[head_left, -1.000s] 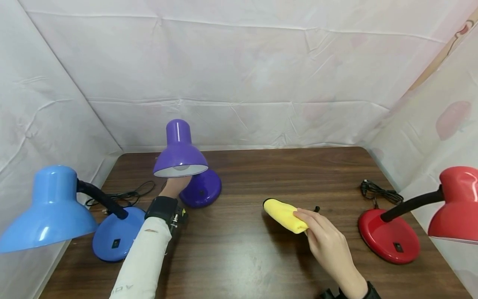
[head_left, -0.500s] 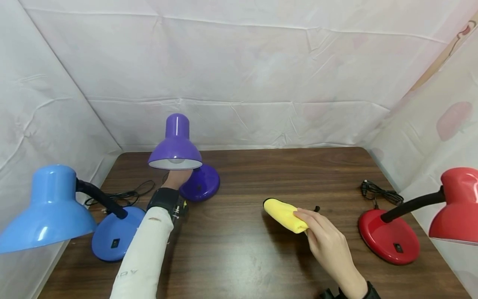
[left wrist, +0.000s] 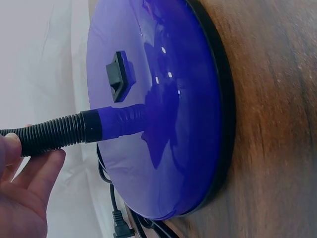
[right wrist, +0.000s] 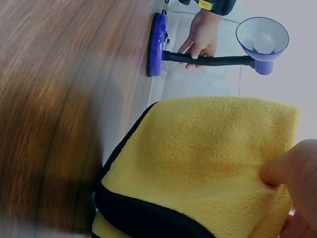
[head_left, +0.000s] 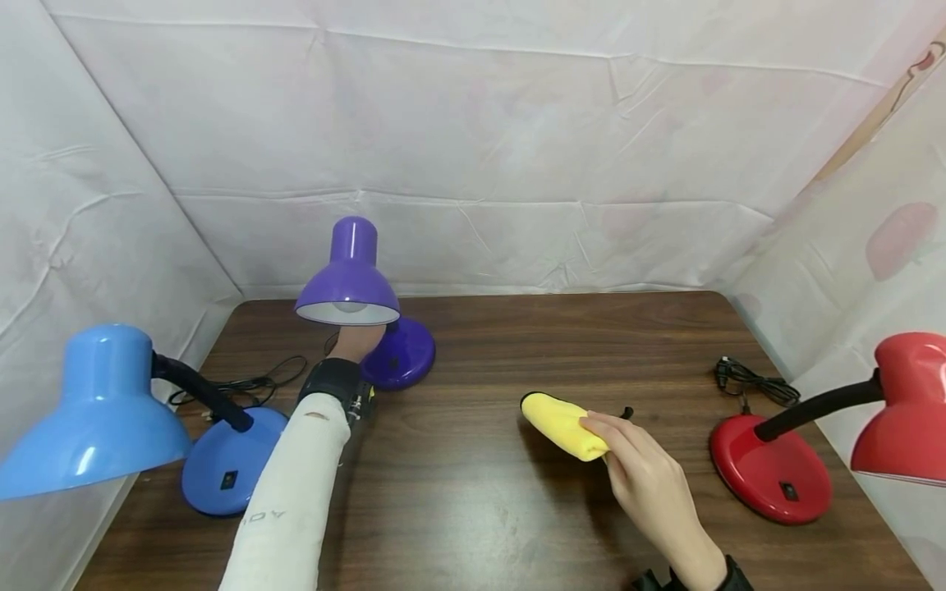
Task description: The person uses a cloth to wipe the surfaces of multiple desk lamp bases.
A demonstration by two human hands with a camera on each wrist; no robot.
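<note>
A purple desk lamp (head_left: 347, 279) stands at the back left of the dark wooden table (head_left: 488, 492), its round base (head_left: 402, 353) flat on the wood. My left hand (head_left: 357, 343) reaches under the shade and grips the lamp's black flexible neck (left wrist: 49, 139) just above the base (left wrist: 163, 99). The right wrist view shows the same grip (right wrist: 200, 37) from across the table. My right hand (head_left: 600, 432) lies mid-table and pinches the near edge of a folded yellow cloth (head_left: 563, 423) with black trim (right wrist: 198, 153); one fingertip (right wrist: 292, 168) presses on top of it.
A blue lamp (head_left: 96, 410) stands at the left edge with its base (head_left: 232, 472) by my left sleeve. A red lamp (head_left: 912, 410) and its base (head_left: 772, 476) stand at the right. Black cords (head_left: 244, 384) (head_left: 746, 377) lie behind both. White sheets wall in the table.
My left hand has shifted the purple lamp a little toward the back of the table, base and shade together. My right hand and the cloth have stayed put.
</note>
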